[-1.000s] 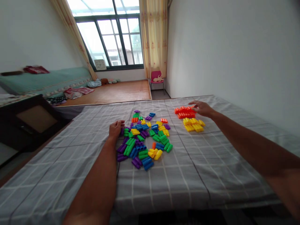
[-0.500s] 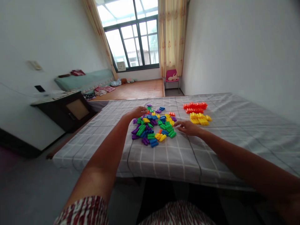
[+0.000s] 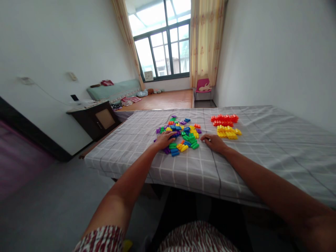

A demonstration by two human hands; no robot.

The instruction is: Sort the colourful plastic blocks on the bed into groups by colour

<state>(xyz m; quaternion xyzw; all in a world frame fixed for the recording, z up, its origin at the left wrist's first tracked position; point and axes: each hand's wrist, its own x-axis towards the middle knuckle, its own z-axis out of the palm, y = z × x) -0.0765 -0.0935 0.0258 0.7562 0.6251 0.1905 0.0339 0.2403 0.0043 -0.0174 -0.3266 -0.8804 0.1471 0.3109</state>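
Though 2 hands [image 3: 165, 140] show, only 1 overlaps the block pile [image 3: 189, 138].

the table [image 3: 118, 147], under a grey checked cloth [image 3: 262, 157], bears a mixed pile of coloured pieces [image 3: 190, 138]; red pieces [image 3: 224, 119] and yellow pieces [image 3: 227, 133] lie grouped rightward.

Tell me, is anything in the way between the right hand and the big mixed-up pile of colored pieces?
Nothing visible is in the way: only a narrow strip of checked cloth shows between the right hand and the mixed pile. The yellow group lies beyond that hand, off the path.
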